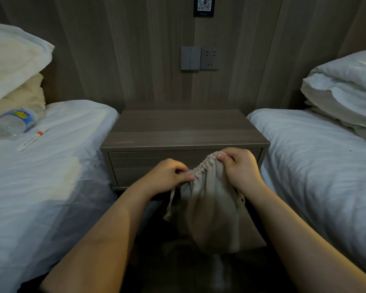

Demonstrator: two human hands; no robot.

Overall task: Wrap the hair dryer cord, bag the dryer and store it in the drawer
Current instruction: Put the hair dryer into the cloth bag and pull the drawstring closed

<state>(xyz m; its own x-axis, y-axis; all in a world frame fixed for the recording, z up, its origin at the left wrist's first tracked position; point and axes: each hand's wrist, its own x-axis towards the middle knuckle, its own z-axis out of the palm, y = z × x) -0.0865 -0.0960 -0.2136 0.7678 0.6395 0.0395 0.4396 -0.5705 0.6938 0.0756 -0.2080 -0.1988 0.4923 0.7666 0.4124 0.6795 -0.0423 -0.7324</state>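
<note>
Fingers (225, 156) of both hands pinch the gathered bag (209, 208) mouth before the nightstand's (184, 127) closed drawer (140, 166); beds (51, 166) flank it; bottle (16, 122) lies left.

You are in a hotel-style bedroom: two beds (51, 166) with white pillows (347, 81), a nightstand (184, 127) between them, a wood-panelled wall with switches (190, 58), socket (209, 58) and QR sign (203, 6).

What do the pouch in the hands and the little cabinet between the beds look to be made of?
Pouch: likely a beige woven cloth like cotton or linen, matte; it gathers into soft pleats at the drawstring top. Cabinet: grey-brown wood grain with a smooth, faintly glossy top, probably laminate or veneer rather than solid wood, though that can't be told for sure.
</note>
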